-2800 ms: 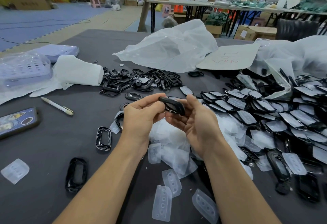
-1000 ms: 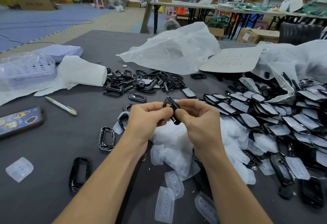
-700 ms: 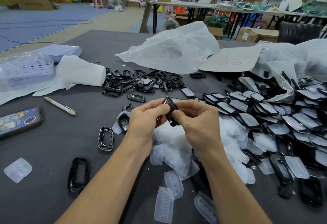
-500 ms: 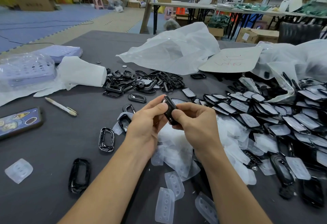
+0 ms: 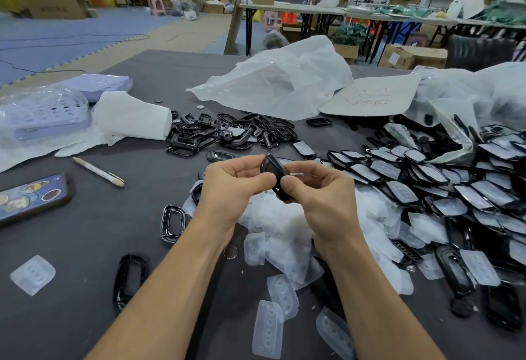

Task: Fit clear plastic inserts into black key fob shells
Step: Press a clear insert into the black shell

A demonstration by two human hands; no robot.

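Note:
Both hands hold one black key fob shell [image 5: 273,171] on edge above the middle of the table. My left hand [image 5: 232,189] grips its left side with curled fingers. My right hand [image 5: 321,191] pinches its right side between thumb and fingers. Whether a clear insert sits inside the shell is hidden by the fingers. A heap of clear plastic inserts [image 5: 281,228] lies just below the hands. Shells fitted with inserts [image 5: 427,189] lie in rows to the right. A pile of empty black frames [image 5: 227,134] lies behind the hands.
The dark table [image 5: 85,231] also carries a phone [image 5: 28,197], a pen [image 5: 98,171], a white paper roll [image 5: 133,117], purple trays [image 5: 42,114] and plastic bags [image 5: 279,83]. Loose shells [image 5: 128,280] and single inserts [image 5: 32,274] lie near the front edge.
The shell has gone from lying flat between my hands to standing on edge. Both hands have closed tighter round it and stayed in the same spot.

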